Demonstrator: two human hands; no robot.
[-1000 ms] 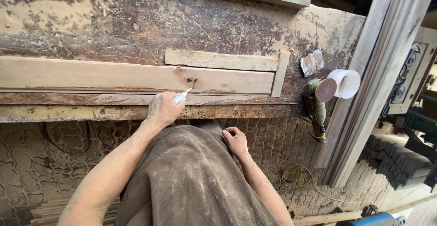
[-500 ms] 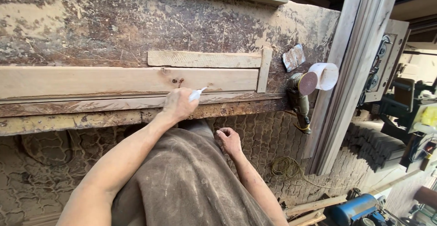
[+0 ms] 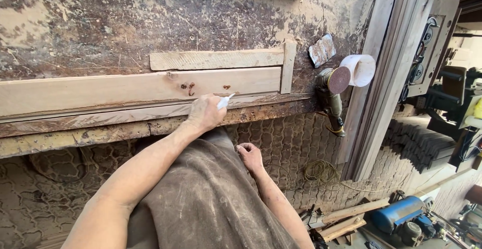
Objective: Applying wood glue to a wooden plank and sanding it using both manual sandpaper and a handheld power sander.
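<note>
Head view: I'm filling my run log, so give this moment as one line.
left hand: grips white nozzle tube, tip at plank edge | right hand: low by garment, empty | sander: bench end

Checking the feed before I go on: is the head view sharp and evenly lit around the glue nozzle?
Head view: left hand and white nozzle are sharp on the evenly lit board; wide-angle lens bows the bench edge; far right is dim, with bright patches.

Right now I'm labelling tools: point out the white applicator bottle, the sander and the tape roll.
white applicator bottle (image 3: 224,100), head view, nozzle end.
sander (image 3: 329,96), head view, body.
tape roll (image 3: 362,69), head view, outer side.
</note>
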